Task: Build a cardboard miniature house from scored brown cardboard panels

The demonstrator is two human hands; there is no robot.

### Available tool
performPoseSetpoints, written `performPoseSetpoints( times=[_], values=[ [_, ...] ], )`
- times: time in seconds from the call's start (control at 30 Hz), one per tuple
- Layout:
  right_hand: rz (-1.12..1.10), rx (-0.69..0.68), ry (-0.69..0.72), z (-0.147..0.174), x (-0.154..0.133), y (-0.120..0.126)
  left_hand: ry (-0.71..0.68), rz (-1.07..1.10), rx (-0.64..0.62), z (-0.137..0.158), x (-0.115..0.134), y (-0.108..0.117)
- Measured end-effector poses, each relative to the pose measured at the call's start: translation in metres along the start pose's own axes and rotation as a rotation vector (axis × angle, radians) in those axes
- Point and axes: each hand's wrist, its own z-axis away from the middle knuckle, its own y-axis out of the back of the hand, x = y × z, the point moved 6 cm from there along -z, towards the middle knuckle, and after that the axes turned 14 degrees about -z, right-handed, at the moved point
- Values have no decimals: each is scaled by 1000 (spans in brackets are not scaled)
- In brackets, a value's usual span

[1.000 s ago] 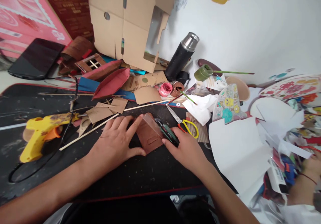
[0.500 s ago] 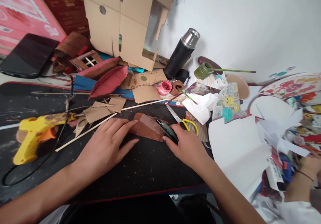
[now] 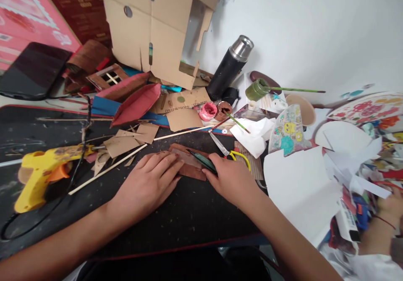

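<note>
A brown-painted piece of cardboard [image 3: 195, 172] lies on the black tabletop in front of me. Across it is a translucent flat strip [image 3: 186, 158], which looks like clear plastic. My left hand [image 3: 154, 176] lies flat over the left end of both, fingers stretched out and pressing down. In my right hand [image 3: 228, 174] is a dark green utility knife [image 3: 205, 161], gripped with its tip pointing left over the strip and the cardboard. Whether the blade touches them I cannot tell. Scissors [image 3: 234, 154] with yellow-rimmed handles lie just beyond my right hand, partly on corrugated cardboard.
A yellow glue gun [image 3: 40, 172] with its black cord lies at the left, near a thin wooden stick [image 3: 108, 168] and cardboard scraps [image 3: 122, 144]. Open paint jars [image 3: 208, 111] and a black thermos [image 3: 228, 69] stand behind. At the far right shows another person's hand [image 3: 392, 203].
My left hand has slid right onto the cardboard and the clear strip. The knife in my right hand has tilted flatter, its tip now further left over the strip.
</note>
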Motion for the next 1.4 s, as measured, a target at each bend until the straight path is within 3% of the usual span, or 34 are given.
performPoseSetpoints(
  times=[0.27, 1.4],
  values=[
    [-28, 14, 22, -3, 3, -6, 56, 35, -74, 6, 0, -15],
    [-91, 56, 80, -2, 19, -14, 32, 54, -43, 8, 0, -14]
  ],
)
